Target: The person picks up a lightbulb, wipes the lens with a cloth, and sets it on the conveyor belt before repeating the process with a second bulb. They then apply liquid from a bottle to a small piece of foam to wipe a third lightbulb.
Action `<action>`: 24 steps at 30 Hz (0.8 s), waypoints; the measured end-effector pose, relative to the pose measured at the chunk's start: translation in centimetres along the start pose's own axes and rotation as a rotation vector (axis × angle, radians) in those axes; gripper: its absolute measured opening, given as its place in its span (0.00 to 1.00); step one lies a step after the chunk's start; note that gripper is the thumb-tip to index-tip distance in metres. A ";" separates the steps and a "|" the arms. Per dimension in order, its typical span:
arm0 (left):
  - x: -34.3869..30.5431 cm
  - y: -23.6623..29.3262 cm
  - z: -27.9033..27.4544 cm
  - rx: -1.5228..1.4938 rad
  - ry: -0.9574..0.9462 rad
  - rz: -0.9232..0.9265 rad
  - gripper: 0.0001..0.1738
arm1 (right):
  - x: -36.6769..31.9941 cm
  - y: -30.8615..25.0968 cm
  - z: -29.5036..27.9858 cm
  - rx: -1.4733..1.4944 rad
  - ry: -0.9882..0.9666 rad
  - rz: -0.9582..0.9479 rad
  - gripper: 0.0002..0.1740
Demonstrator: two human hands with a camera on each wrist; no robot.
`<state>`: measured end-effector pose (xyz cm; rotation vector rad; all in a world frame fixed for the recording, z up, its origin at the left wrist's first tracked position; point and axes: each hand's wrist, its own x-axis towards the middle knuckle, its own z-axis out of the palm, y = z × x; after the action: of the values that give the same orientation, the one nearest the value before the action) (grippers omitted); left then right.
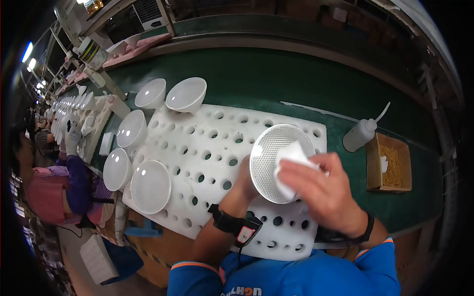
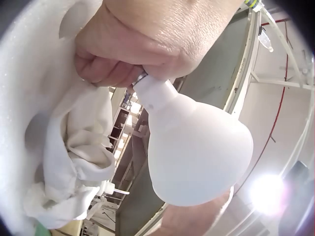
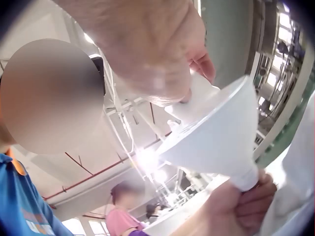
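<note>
The left hand (image 2: 133, 44) grips the narrow neck of a white bulb-shaped lamp (image 2: 197, 147), its fingers curled round the base end. In the head view the lamp's round, dimpled face (image 1: 264, 163) points up, and the left hand (image 1: 245, 180) is partly hidden behind it. The right hand (image 1: 321, 190) pinches a folded white cloth (image 1: 295, 153) and holds it against that face. From the right wrist view, the right hand (image 3: 157, 59) is over the wide rim of the lamp (image 3: 216, 137), with the cloth (image 3: 196, 98) beneath its fingers.
A white foam board (image 1: 197, 148) with rows of holes lies on the green table (image 1: 237, 74). Several white lamps (image 1: 150, 186) stand along its left and far edges. To the right are a squeeze bottle (image 1: 360, 135) and a cardboard box (image 1: 374, 170). Another person (image 1: 54, 192) is at far left.
</note>
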<state>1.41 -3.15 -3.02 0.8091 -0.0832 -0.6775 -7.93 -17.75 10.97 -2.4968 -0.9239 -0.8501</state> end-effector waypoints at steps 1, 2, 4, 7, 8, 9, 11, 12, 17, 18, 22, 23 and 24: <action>-0.9 0.7 0.9 -0.109 0.011 -0.031 0.19 | 0.0 -1.2 0.0 0.027 -0.013 -0.022 0.21; -1.6 1.2 1.7 -0.213 0.022 -0.070 0.19 | 0.1 -2.1 0.0 0.054 -0.022 -0.037 0.21; -0.5 -0.5 0.1 0.070 0.065 0.019 0.19 | 1.0 -0.4 0.3 -0.006 0.002 -0.007 0.21; -0.7 0.5 0.8 -0.068 0.021 0.005 0.20 | 0.8 1.7 0.3 -0.013 0.048 0.043 0.21; -0.9 0.6 0.9 0.001 -0.014 0.048 0.20 | 0.0 1.0 0.2 0.004 0.039 0.036 0.20; -1.1 0.7 0.9 0.069 -0.046 0.092 0.20 | -0.8 0.1 0.2 0.025 0.025 0.028 0.20; -0.5 0.0 0.3 -0.081 -0.039 0.033 0.20 | -0.5 -2.0 0.3 0.082 0.023 -0.007 0.19; -0.3 0.1 0.3 -0.035 0.006 0.012 0.19 | -0.3 -2.6 0.7 0.079 0.053 -0.010 0.19; -1.2 0.6 0.6 -0.202 -0.005 0.013 0.21 | 0.4 0.1 0.2 0.045 0.058 0.131 0.22; -0.7 0.2 0.2 -0.275 -0.148 0.074 0.22 | -0.1 0.1 0.0 0.035 0.040 0.136 0.22; -0.5 -0.2 0.3 -0.035 0.007 0.021 0.21 | -0.6 -2.9 0.5 0.086 0.048 0.002 0.21; -0.7 -0.3 0.1 -0.047 0.009 -0.011 0.20 | -0.1 -2.4 0.7 0.078 0.064 0.016 0.21; -0.8 -0.3 0.0 -0.058 0.011 -0.040 0.20 | 0.7 -1.1 0.9 0.070 0.082 0.026 0.21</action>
<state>0.61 -2.81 -3.04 0.7604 -0.0377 -0.7104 -7.90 -16.16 10.89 -2.3906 -0.8762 -0.8895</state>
